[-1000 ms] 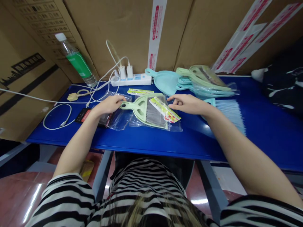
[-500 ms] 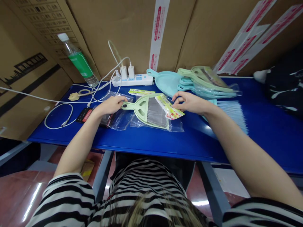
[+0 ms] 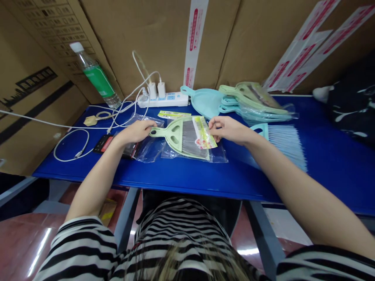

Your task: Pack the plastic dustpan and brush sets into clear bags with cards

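In front of me a light green dustpan (image 3: 170, 135) lies flat with its handle to the left. A brush with grey bristles (image 3: 190, 137) rests in it, and clear plastic wrapping (image 3: 219, 155) sticks out underneath. My left hand (image 3: 139, 130) is closed on the end of the green handle. A yellow-green printed label card (image 3: 204, 134) lies over the bristles. Its right edge is between the curled fingers of my right hand (image 3: 227, 129).
Behind stand a blue dustpan (image 3: 205, 101), a stack of wrapped green dustpans (image 3: 258, 97) and a power strip (image 3: 172, 100) with white cables. A blue brush (image 3: 287, 144) lies right. At left are a bottle (image 3: 99, 80) and a black-and-red item (image 3: 102, 144).
My right hand has moved slightly left and down, turning the label card from a slant to nearly upright over the bristles. My left hand stays on the handle.
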Action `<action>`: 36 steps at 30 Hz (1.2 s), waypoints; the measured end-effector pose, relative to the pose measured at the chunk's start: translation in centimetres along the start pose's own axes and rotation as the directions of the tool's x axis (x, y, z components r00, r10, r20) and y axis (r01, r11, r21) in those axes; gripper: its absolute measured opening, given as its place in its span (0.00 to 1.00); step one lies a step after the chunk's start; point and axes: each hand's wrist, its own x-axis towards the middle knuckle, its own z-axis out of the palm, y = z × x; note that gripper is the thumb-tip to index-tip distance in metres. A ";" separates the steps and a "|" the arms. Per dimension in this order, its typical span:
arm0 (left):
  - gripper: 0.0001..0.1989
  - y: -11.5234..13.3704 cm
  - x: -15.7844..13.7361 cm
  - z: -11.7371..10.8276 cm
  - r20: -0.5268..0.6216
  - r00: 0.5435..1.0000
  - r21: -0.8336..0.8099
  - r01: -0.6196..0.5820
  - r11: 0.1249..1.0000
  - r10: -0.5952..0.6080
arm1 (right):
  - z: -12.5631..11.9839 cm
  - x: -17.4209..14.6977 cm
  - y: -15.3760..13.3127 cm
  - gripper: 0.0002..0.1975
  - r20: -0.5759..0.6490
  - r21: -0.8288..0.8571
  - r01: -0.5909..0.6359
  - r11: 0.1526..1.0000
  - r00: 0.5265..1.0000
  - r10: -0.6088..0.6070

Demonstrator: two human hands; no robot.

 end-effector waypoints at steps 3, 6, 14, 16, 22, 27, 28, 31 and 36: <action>0.16 0.2 0.0 0.0 0.011 1.000 0.006 0.005 1.000 -0.005 | 0.1 0.0 -0.1 0.12 0.041 0.028 -0.062 0.998 0.997 0.061; 0.16 0.2 0.0 0.0 0.027 1.000 0.014 0.012 1.000 -0.012 | -0.3 -0.2 -0.2 0.12 0.098 0.026 -0.086 0.996 0.992 0.083; 0.17 -0.1 0.1 0.0 0.028 0.999 0.037 -0.020 0.999 0.019 | -2.7 -0.8 -0.8 0.05 0.152 -0.120 0.002 0.993 0.988 0.016; 0.18 0.0 0.1 0.0 0.037 0.999 0.041 -0.003 0.999 0.001 | -2.9 -0.8 -0.6 0.06 0.137 -0.155 0.019 0.988 0.991 0.003; 0.18 0.3 0.1 0.0 0.055 0.998 0.062 0.006 0.998 -0.009 | -2.1 0.3 0.9 0.14 0.110 -0.071 -0.001 0.997 0.994 0.008; 0.18 0.2 0.0 0.0 0.048 0.999 0.062 0.000 0.998 -0.003 | -1.8 0.3 0.8 0.16 0.079 -0.011 -0.058 0.998 0.995 0.059; 0.18 0.2 0.0 0.0 0.047 0.999 0.060 -0.001 0.998 -0.002 | -2.0 0.1 0.7 0.16 0.071 -0.006 -0.062 0.998 0.996 0.062; 0.17 0.3 0.0 0.0 0.048 0.999 0.056 0.002 0.998 -0.004 | -2.5 -0.2 0.3 0.17 0.069 0.011 -0.051 0.999 0.996 0.050; 0.18 0.4 0.0 0.0 0.052 0.998 0.060 0.014 0.998 -0.017 | -2.9 -0.2 0.5 0.19 0.106 0.010 -0.019 1.000 0.994 0.018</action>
